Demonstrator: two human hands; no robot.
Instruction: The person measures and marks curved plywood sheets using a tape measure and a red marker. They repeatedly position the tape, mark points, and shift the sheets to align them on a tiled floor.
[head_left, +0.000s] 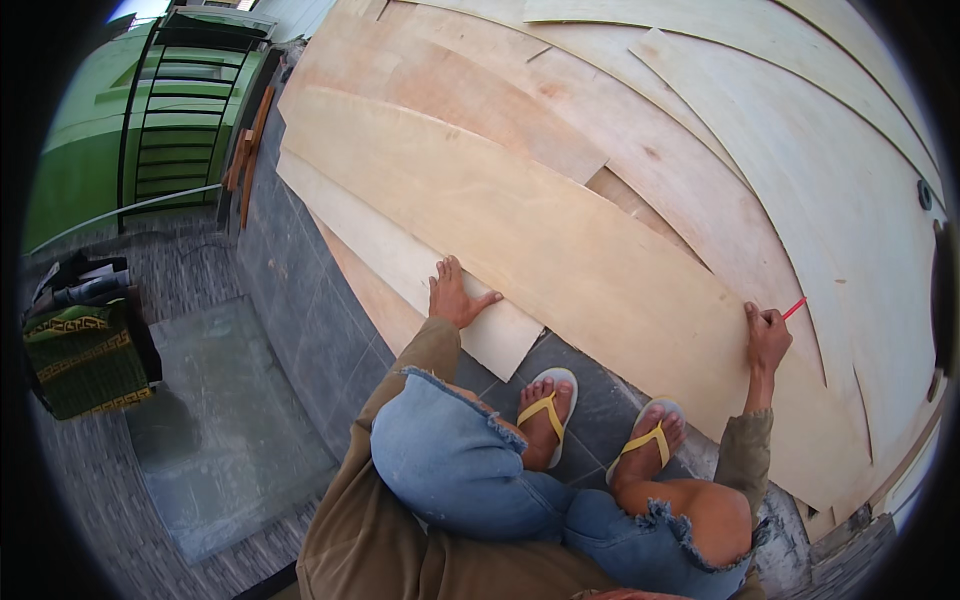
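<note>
My left hand (455, 296) presses down with its fingers apart on a narrow pale plywood strip (375, 232), the thumb reaching the edge of a longer plywood sheet. That long sheet (480, 202) lies slantwise before me, partly over the narrow strip. Near its right part, my right hand (769, 334) rests on the sheet with a slim red pencil or pen (795, 307) gripped in the fingers. The red end points up and to the right.
Several more plywood sheets (750, 90) overlap beyond. My feet in sandals (555, 412) stand on grey tiles (300, 277) at the sheet's edge. Left are a glass panel (232, 420), a folded green patterned cloth (90, 360), wooden pieces (255, 150) and a black metal ladder-like frame (187, 112).
</note>
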